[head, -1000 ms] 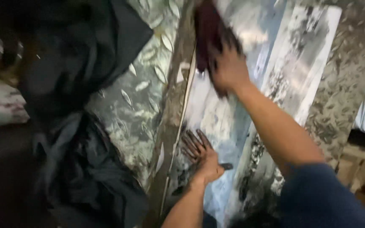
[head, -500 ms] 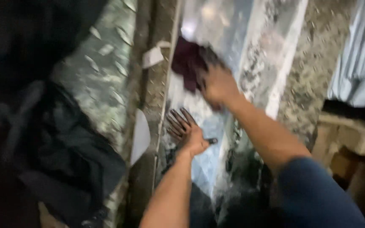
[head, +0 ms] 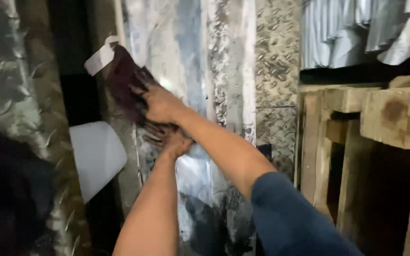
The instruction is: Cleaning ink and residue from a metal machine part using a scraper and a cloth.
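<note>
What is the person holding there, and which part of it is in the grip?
The right hand grips a dark red rag at its lower right edge, pressing it on the metal sheet. The left hand lies flat on the sheet, holding nothing.

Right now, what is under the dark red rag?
The shiny metal sheet lies under the dark red rag, which the right hand presses down. The metal right beneath the rag is covered.

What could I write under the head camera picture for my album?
Right hand presses a dark red rag on a shiny metal sheet while the left hand rests flat below.
</note>
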